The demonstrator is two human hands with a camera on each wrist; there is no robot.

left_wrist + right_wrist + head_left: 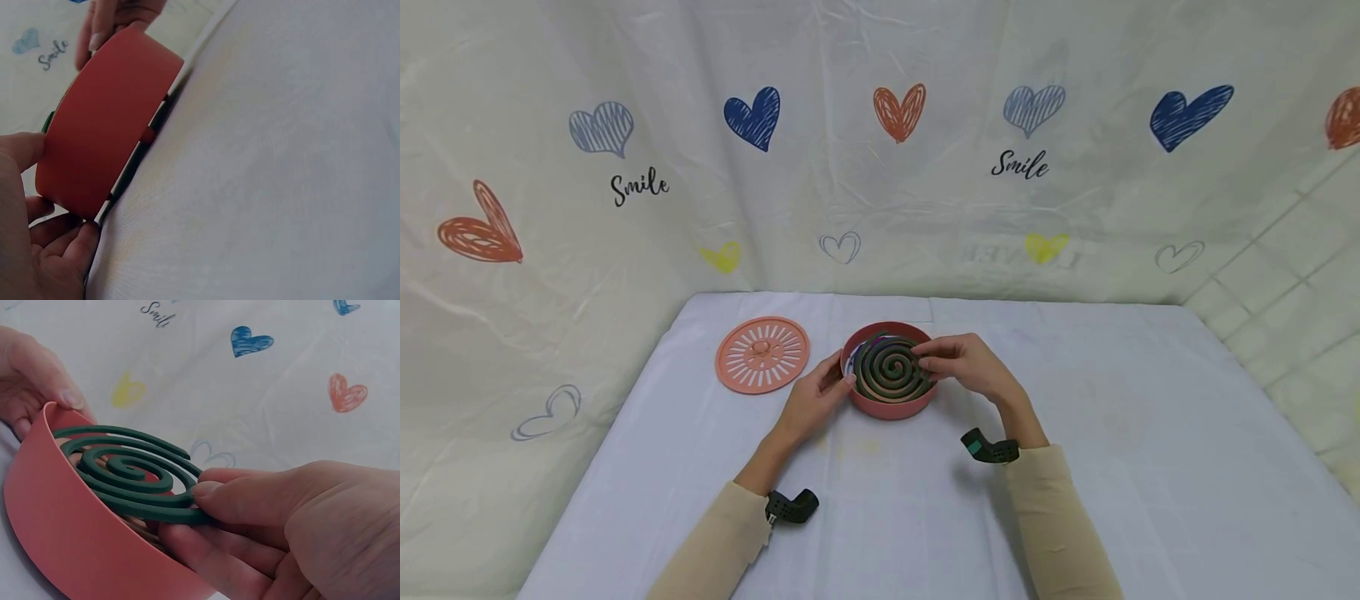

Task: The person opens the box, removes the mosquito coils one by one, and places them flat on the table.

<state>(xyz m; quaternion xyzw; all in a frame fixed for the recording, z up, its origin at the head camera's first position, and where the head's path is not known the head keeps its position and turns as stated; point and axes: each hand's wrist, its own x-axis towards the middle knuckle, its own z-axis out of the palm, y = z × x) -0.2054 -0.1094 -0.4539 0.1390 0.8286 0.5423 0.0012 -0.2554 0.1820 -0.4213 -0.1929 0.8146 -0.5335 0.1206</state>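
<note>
A round red mosquito coil holder [891,411] with small feet stands on the table. The left hand [815,402] grips its left side; in the left wrist view its thumb [28,150] lies at the rim and the other fingers [69,244] are low on the wall. Between thumb and fingers, the right hand [962,362] pinches the outer edge of a green mosquito coil [131,469]. That coil sits tilted at the mouth of the holder, its right side raised. Brownish coil rings [140,526] show beneath it inside.
A pinkish-orange slotted lid [763,355] with a central knob lies flat to the left of the holder. White cloth [880,500] covers the table. Behind it hangs a pale sheet [820,183] printed with hearts. Both wrists wear black camera mounts [992,447].
</note>
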